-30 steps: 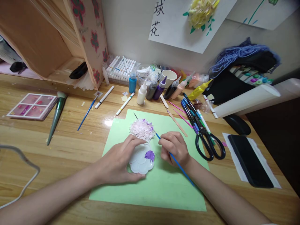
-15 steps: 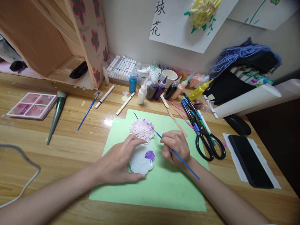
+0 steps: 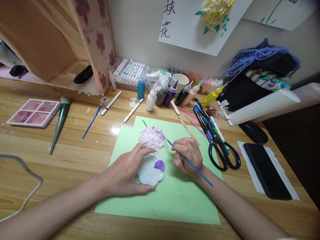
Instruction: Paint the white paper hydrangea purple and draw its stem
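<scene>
Green paper bears a flower near its far edge; left hand, spread, clasps a palette; right hand pinches a brush, whose slip could smear the flower.

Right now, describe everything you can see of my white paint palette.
The white paint palette is flower-shaped, with a scalloped rim and shallow wells, glossy like plastic. Purple paint covers a patch on its right side. It looks roughly level over the green paper, just nearer than the pale pink flower. The left hand grips it from the left, across far and near rims, hiding part.
</scene>
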Tool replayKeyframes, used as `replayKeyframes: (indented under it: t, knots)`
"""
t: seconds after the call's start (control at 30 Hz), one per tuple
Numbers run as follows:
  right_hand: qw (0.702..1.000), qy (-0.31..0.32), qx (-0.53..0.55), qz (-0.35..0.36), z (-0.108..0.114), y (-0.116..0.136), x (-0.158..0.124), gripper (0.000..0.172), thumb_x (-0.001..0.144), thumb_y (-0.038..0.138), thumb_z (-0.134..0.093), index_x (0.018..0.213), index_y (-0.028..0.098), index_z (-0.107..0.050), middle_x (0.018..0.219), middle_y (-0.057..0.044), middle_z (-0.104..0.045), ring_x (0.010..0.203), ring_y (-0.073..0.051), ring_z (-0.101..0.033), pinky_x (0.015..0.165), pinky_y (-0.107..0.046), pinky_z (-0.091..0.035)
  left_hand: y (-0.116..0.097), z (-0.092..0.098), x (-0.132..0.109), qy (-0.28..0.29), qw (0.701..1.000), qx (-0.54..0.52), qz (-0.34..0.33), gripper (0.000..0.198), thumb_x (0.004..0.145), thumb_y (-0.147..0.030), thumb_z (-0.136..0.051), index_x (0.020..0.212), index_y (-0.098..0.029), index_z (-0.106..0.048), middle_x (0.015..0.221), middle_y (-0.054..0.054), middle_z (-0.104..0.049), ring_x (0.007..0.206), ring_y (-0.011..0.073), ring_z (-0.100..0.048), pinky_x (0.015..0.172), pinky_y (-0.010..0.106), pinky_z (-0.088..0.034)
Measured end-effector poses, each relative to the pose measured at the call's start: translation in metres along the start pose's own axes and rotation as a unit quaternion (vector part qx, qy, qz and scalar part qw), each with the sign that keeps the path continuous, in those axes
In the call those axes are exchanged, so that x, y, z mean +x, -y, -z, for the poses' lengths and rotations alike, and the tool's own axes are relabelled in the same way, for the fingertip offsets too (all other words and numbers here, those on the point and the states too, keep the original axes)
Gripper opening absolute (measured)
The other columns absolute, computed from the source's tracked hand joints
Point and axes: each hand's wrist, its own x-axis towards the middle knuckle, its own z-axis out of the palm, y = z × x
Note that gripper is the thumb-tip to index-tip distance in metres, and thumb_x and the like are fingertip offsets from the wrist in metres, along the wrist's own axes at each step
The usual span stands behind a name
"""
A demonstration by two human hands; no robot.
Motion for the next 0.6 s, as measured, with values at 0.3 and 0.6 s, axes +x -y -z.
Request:
replayKeyframes:
  t: [0.3,0.6]
  knots:
    - [0.999,-0.027,0.017,0.004,0.0052,0.0011,-0.0018,0.024,0.080,0.007,-0.042,0.094,0.024,-0.051,0.073,-0.003,-0.062,0.067,-0.019,-0.054,0.061,-0.034,-0.043,-0.0008,0.0010,-0.0001,-0.006,1.000,-0.005,-0.001,0.080,0.070,-0.033,-0.077,0.134,-0.027,-0.029,0.120,0.011,-0.053,0.104,0.0283,-0.062,0.084,0.042,-0.055]
    - [0.971,-0.157,0.122,-0.132,-0.0031,-0.0021,-0.0098,0.015,0.086,0.014,-0.041,0.086,0.023,-0.052,0.069,-0.001,-0.057,0.061,-0.018,-0.053,0.063,-0.036,-0.041,0.0015,-0.0008,-0.0021,-0.120,0.993,0.013,0.001,0.076,0.074,-0.030,-0.075,0.135,-0.026,-0.029,0.121,0.010,-0.047,0.114,0.0272,-0.052,0.090,0.042,-0.053]
